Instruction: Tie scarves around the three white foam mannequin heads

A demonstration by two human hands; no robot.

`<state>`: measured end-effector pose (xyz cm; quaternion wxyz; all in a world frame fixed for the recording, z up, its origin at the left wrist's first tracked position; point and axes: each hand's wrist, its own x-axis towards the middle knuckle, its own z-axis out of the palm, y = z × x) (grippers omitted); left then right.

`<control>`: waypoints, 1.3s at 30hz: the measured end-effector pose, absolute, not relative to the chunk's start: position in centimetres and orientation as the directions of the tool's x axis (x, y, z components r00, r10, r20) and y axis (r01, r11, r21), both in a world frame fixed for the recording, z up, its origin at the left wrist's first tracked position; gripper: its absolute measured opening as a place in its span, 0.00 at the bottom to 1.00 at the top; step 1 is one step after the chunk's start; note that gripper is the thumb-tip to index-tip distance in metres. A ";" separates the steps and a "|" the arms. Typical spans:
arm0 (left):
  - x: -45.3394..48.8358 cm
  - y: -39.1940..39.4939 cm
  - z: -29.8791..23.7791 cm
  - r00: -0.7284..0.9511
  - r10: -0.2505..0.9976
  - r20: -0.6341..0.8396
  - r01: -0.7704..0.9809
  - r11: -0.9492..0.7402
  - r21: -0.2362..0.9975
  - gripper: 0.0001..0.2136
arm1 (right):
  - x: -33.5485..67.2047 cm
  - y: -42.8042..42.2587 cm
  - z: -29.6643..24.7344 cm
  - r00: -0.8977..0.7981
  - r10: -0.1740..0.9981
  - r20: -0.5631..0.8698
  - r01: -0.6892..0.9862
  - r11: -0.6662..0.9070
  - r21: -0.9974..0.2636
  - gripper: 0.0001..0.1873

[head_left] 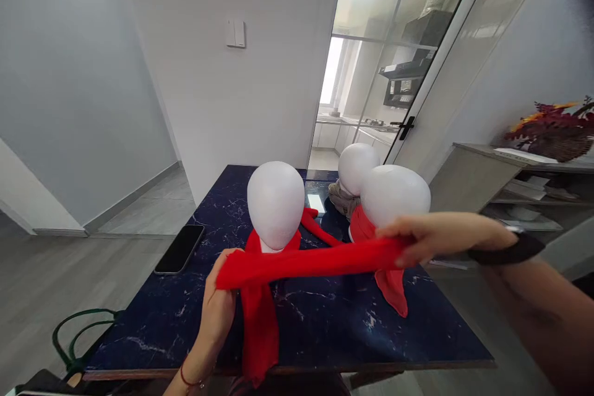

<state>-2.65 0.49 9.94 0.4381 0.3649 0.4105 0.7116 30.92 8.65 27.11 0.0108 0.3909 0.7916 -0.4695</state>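
A red scarf [315, 262] is stretched sideways between my two hands, above the table. Its left part is gripped by my left hand [219, 297], and my right hand [424, 236] pinches the other part. The scarf passes around the neck of a white mannequin head [276, 201], and one tail hangs down toward the table's front edge. Close behind my right hand stands a second white head [394, 193] with a coral-red scarf [392, 294] around its neck. A third white head [357, 167] is farther back, with a grey-brown scarf [342, 199] at its base.
A dark blue marbled table [325, 328] bears the heads. At its left edge lies a black phone [180, 249]. A bag with green handles [74, 340] is on the lower left. A shelf unit [487, 167] stands at right, and a glass door [371, 62] is behind.
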 end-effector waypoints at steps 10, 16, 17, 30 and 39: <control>-4.7 3.9 10.3 -0.332 0.937 0.109 -0.419 -0.250 0.873 0.10 | 18.5 16.5 35.6 -0.682 0.695 0.227 0.322 0.564 -0.761 0.07; -6.9 6.9 10.4 -0.186 0.982 -0.042 -0.594 -0.078 0.801 0.09 | 11.8 23.4 35.6 -0.641 0.676 0.363 0.340 0.674 -0.655 0.10; -7.2 7.3 10.3 -0.137 0.990 -0.046 -0.585 -0.043 0.810 0.10 | 11.3 24.5 35.3 -0.617 0.693 0.373 0.367 0.672 -0.643 0.10; -7.7 14.1 7.4 -0.034 0.974 -0.223 -0.754 0.122 0.646 0.07 | 13.8 31.3 27.0 -0.254 0.955 0.152 0.768 0.295 -0.569 0.13; -5.9 16.2 4.1 -0.138 0.958 -0.252 -0.673 0.095 0.733 0.14 | 20.9 28.1 26.2 -0.111 0.993 0.047 0.867 0.120 -0.483 0.13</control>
